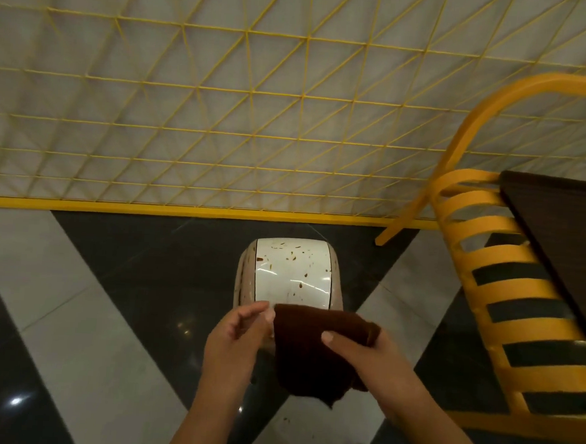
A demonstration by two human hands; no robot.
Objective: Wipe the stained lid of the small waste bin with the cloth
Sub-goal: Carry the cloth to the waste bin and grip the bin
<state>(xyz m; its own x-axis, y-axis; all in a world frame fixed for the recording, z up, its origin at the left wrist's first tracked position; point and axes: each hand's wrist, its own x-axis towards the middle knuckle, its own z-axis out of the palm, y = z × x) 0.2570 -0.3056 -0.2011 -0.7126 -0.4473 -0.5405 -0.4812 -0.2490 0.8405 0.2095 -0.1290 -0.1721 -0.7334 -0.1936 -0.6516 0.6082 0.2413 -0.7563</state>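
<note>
Right hand (pixel 362 349) gripping dark brown cloth (pixel 314 350), thumb on top, cloth hanging over bin's near edge; left hand (pixel 233 338) loosely curled, fingertips at cloth's left corner; small waste bin (pixel 243 280) on tiled floor (pixel 83 315), white lid (pixel 293 273) brown-spotted; yellow chair (pixel 507 279) right; yellow lattice (pixel 222 114) behind.

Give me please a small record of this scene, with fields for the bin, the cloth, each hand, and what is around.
bin: small white waste bin standing on the floor
lid: glossy white curved lid with brown stain spots, not yet wiped
cloth: dark brown folded cloth, held above the near edge of the lid
left hand: fingers at the cloth's left edge
right hand: grips the cloth, thumb on top
floor: black and grey glossy tiled floor
surroundings: yellow slatted chair on the right, yellow wire grid fence behind the bin
</note>
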